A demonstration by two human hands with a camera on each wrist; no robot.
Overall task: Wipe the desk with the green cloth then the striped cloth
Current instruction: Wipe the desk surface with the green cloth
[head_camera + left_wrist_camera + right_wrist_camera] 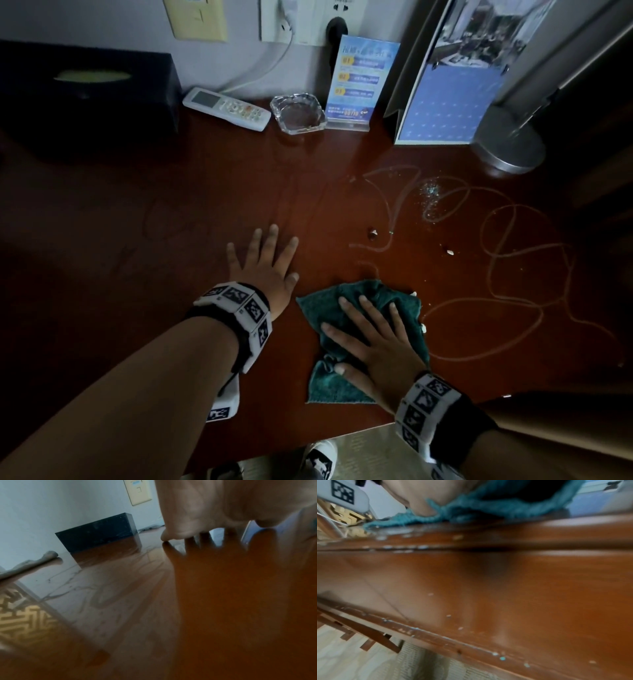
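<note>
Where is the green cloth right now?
In the head view, the green cloth lies near the desk's front edge, flat under the right hand, beside the left hand.

Right hand (373,346) flat on green cloth (342,308) (desk (171,222) smeared)

The head view looks steeply down on the counter (205,192) from above, toward the wall. Each wrist view sits low, almost grazing the wood: the left faces the wall past the black box (96,534), which the head view shares; the right looks along the front edge.
</note>
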